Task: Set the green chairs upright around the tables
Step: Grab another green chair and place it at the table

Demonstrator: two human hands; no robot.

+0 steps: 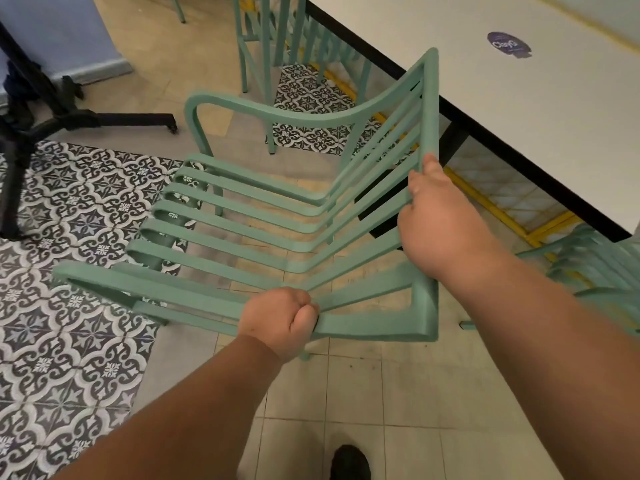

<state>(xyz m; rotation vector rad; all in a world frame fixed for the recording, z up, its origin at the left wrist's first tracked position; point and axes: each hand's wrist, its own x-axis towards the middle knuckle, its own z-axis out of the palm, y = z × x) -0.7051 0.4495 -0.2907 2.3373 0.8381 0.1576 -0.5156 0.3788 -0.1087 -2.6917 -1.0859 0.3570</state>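
A green slatted armchair point(249, 216) fills the middle of the view, its seat facing left and its backrest toward the white table point(519, 109). My left hand point(280, 320) is closed around the near armrest, close to where it meets the back. Around the top rail of the backrest my right hand point(436, 223) is wrapped. A second green chair point(277, 50) stands upright at the table's far left side. Part of a third green chair point(602, 271) shows blurred at the right edge, under the table's near corner.
A black wheeled stand point(104, 117) and black post occupy the left. The floor mixes patterned black-and-white tiles with plain beige ones, crossed by yellow strips under the table. A purple sticker point(508, 45) lies on the tabletop. My dark shoe point(349, 462) shows at the bottom.
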